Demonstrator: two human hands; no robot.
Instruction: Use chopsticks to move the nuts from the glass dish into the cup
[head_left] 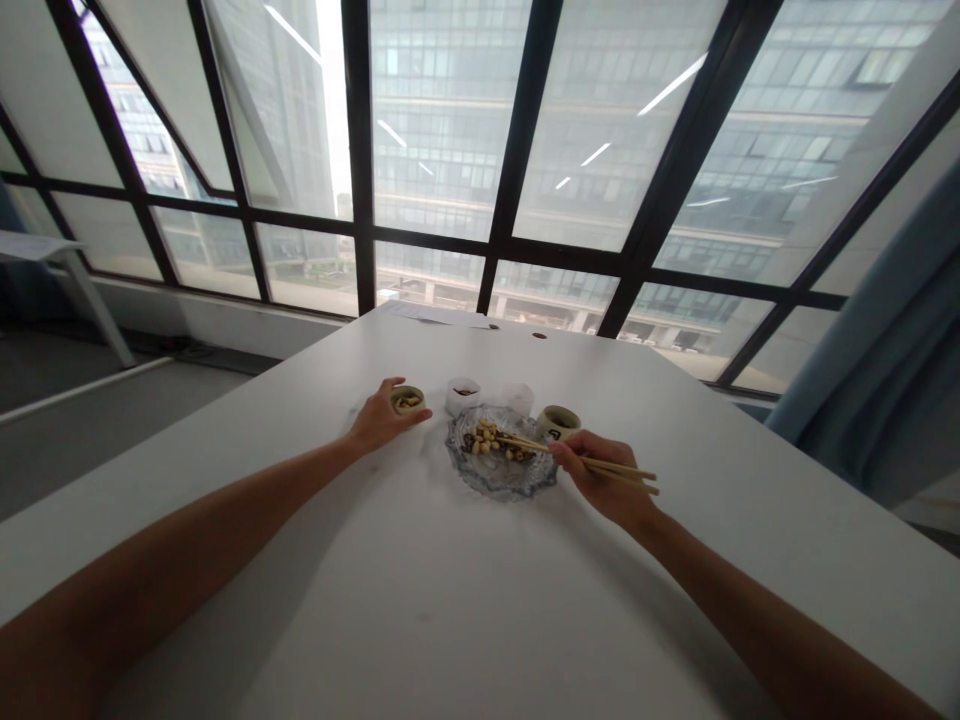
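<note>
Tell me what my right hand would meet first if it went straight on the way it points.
Your right hand would likely meet the glass dish first, at its right rim, with the pale nuts beyond, by the chopsticks. Height is unclear, so it might clear the rim.

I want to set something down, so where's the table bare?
The table is bare between your forearms, on the near side of the glass dish, and beyond the cups toward the paper. It's crowded around the dish: left hand at a green cup, right hand holding chopsticks.
</note>
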